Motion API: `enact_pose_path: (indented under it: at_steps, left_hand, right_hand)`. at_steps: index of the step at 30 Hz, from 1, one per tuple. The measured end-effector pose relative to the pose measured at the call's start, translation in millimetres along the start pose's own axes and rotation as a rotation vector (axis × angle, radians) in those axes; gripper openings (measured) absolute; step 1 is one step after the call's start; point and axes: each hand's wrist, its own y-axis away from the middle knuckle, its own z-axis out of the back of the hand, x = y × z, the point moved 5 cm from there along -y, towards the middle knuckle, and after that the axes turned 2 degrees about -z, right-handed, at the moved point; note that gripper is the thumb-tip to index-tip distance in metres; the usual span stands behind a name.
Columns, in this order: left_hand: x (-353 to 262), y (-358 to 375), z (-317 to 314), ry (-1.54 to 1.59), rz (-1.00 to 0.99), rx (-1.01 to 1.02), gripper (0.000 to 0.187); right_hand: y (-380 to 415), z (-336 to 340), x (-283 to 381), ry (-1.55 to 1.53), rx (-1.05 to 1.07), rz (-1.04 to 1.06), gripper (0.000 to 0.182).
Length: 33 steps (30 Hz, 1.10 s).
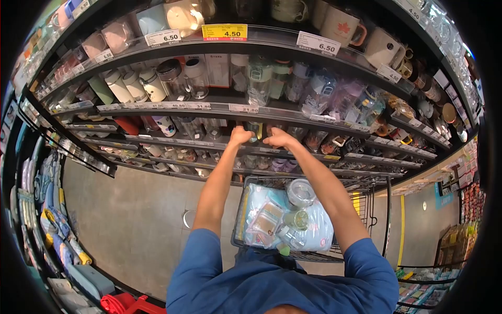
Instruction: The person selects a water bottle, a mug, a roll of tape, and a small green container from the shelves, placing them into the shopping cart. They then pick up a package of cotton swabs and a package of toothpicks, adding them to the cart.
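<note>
Both of my arms stretch forward to a lower shelf of drinkware. My left hand (241, 136) has its fingers curled at the shelf's front, beside a clear bottle with yellow on it (255, 130). On the other side of that bottle is my right hand (280, 138), fingers bent and thumb towards the left. What either hand grips is too small and partly hidden by the fingers. Below the hands stands a shopping cart (238, 230) holding a light blue plastic-wrapped pack (320, 230), a clear round container (301, 192) and a greenish clear cup (297, 220).
Above the hands, a shelf carries glass jars (259, 83) and cream tumblers (119, 86). Mugs (340, 29) stand on the top shelf with price tags (225, 32). Folded textiles (49, 183) hang at the left. A red plastic item (130, 304) lies at lower left.
</note>
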Motion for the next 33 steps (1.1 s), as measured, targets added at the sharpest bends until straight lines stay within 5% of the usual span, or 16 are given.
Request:
enact_pose_path:
  at_steps: [3,7,8,9,10,11,13,20,23,29,33]
  left_hand:
    - [9.8,-19.8,-21.5,0.297,0.044,0.138,0.047]
    - [-0.6,9.8,-21.5,0.278,0.142,0.193,0.046]
    - [-2.4,22.2,-22.8,0.569,0.011,0.079,0.052]
    - [-1.0,33.7,-25.5,0.855,-0.118,-0.035,0.062]
    - [14.8,38.5,-36.4,0.809,-0.153,-0.075,0.075]
    - [17.9,60.8,-39.0,0.983,-0.171,-0.083,0.07]
    - [33.5,104.6,-50.5,1.102,-0.121,-0.128,0.073]
    - [13.8,286.9,-62.7,1.28,0.282,0.015,0.083]
    - [1.6,325.3,-78.0,1.249,0.31,0.105,0.086]
    - [-70.3,344.7,-153.3,1.171,0.036,0.845,0.095]
    - [-63.1,355.1,-236.2,1.038,0.107,0.993,0.088]
  right_hand:
    - [-41.6,-12.0,-3.9,-0.022,-0.008,0.069,0.044]
    - [-54.9,-38.2,-8.4,0.108,-0.059,0.124,0.043]
    - [-44.6,-43.0,-4.9,0.178,-0.248,0.326,0.051]
    - [-22.7,-48.6,0.7,0.246,-0.443,0.518,0.058]
    - [6.3,-59.1,9.0,0.212,-0.476,0.547,0.066]
    - [40.2,-68.6,18.7,0.174,-0.512,0.565,0.075]
    - [77.1,-88.4,13.9,0.196,-0.348,0.518,0.086]
    - [217.2,-126.2,-13.8,0.369,-0.486,0.645,0.077]
    - [267.3,-121.6,-34.4,0.4,-0.507,0.46,0.07]
    - [338.8,-76.4,-124.2,0.218,-0.7,0.143,0.073]
    - [373.0,-77.2,-189.9,0.328,-0.767,-0.046,0.072]
